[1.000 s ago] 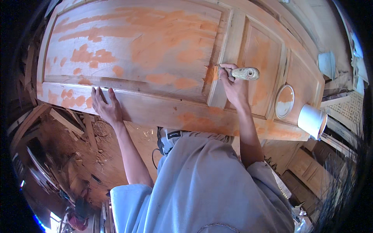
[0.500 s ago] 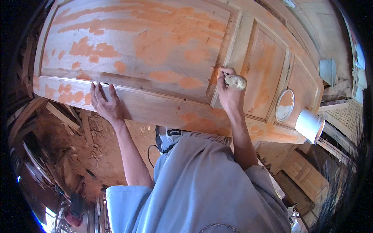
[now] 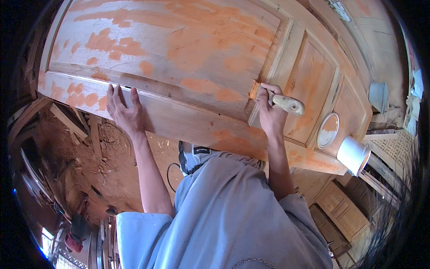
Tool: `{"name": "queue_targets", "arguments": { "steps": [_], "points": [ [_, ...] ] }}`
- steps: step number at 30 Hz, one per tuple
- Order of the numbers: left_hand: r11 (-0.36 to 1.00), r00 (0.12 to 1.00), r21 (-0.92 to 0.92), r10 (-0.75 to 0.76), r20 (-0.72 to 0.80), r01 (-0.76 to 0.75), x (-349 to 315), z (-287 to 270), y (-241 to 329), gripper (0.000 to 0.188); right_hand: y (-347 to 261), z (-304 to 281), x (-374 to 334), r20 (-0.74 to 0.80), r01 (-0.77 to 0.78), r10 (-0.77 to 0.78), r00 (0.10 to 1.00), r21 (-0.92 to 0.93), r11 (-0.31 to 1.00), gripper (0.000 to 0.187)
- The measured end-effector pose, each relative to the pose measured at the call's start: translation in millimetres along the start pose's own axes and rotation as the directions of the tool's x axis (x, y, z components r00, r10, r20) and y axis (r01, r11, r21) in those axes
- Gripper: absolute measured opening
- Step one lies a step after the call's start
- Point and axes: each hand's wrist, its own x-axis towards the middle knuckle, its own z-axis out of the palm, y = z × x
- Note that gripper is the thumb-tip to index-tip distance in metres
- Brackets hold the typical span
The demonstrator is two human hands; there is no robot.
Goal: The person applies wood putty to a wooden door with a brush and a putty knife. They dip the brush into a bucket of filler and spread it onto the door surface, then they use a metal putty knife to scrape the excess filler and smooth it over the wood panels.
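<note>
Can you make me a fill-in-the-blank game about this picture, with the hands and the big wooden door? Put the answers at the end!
1. The scraper is in the person's ____ hand.
2. The patches smeared on the wooden door are coloured ____.
3. The left hand rests on the door with ____ tools in it.
4. In the picture, the round lid is to the ____ (left or right) of the white tub.

Missing words: right; orange; no; left.

Reddish-brown floor [image 3: 118,186] littered with scraps, loose timber [image 3: 68,120] at left, small bright opening [image 3: 47,240] low left, panelled wooden piece [image 3: 342,208] lower right, pale lattice panel [image 3: 393,146] far right, corners dim.
</note>
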Motion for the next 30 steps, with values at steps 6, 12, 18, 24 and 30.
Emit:
{"name": "queue_targets", "arguments": {
  "steps": [6, 12, 18, 24, 30],
  "points": [
    [0.999, 0.999, -0.024, -0.029, 0.024, 0.029, -0.7, 3.3, -6.9, 0.056, 31.2, -22.6, 0.5, 0.071, -0.201, 0.194, 0.978, 0.541, 0.817, 0.025],
    [0.999, 0.999, -0.009, -0.036, 0.034, 0.036, -0.3, 3.6, -7.1, 0.056, 28.0, -32.1, 8.0, 0.005, -0.154, 0.183, 0.983, 0.571, 0.806, 0.026],
    [0.999, 0.999, -0.016, -0.027, 0.027, 0.027, -0.8, 4.6, -6.5, 0.056, 18.8, -25.6, 29.8, 0.049, -0.082, 0.07, 0.996, 0.313, 0.946, 0.026],
    [1.0, 1.0, 0.009, 0.004, -0.009, -0.004, 0.4, 2.8, -4.5, 0.052, 14.7, -30.0, 20.6, 0.044, -0.127, 0.121, 0.992, 0.462, 0.878, 0.025],
    [1.0, 1.0, 0.011, 0.016, -0.008, -0.016, -0.7, 3.8, -8.3, 0.049, 18.8, -21.1, -3.8, -0.049, -0.006, 0.011, 0.999, 0.101, 0.995, 0.02]
  ]
}}
